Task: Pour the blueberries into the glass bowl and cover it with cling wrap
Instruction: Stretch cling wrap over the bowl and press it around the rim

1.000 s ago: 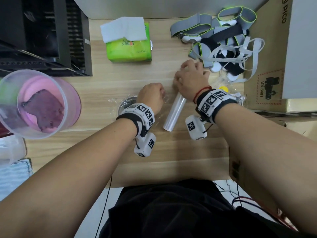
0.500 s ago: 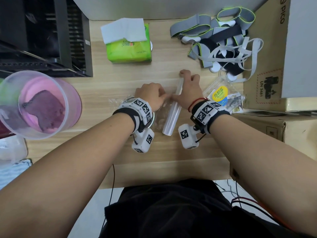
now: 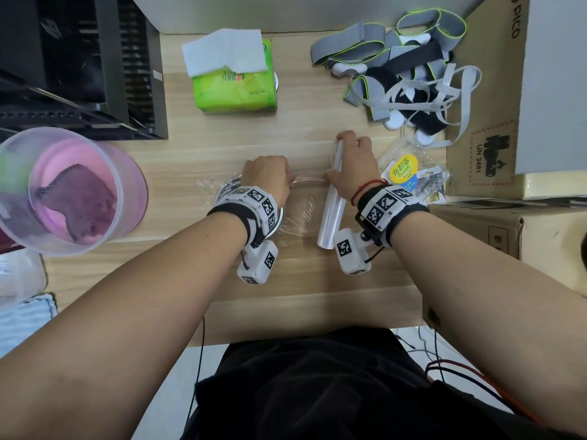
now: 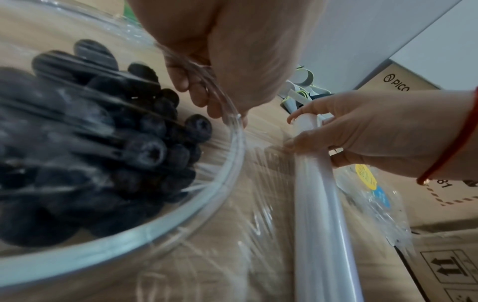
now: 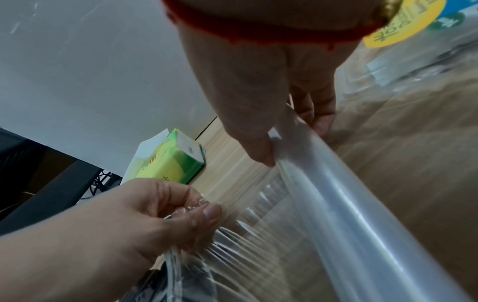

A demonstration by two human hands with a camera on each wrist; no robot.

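Note:
The glass bowl (image 4: 181, 230) holds a heap of blueberries (image 4: 108, 147) and sits on the wooden table under my left wrist; only its rim (image 3: 226, 189) shows in the head view. Cling wrap film (image 3: 298, 214) stretches from the bowl to the roll (image 3: 332, 214), which lies on the table to the right. My left hand (image 3: 270, 177) pinches a bunched edge of the film (image 5: 196, 206) at the bowl's far rim. My right hand (image 3: 352, 166) grips the upper part of the roll (image 5: 349, 204), thumb pressed on its left side.
An empty clear blueberry box (image 3: 413, 173) with a yellow label lies just right of the roll. A green tissue pack (image 3: 235, 81) and a pile of grey straps (image 3: 400, 68) lie further back. A pink plastic tub (image 3: 70, 192) stands left, cardboard boxes (image 3: 495, 100) right.
My right hand slid the roll nearer and toward the bowl, then eased it right, drawing the film taut. My left hand stayed at the bowl holding the film.

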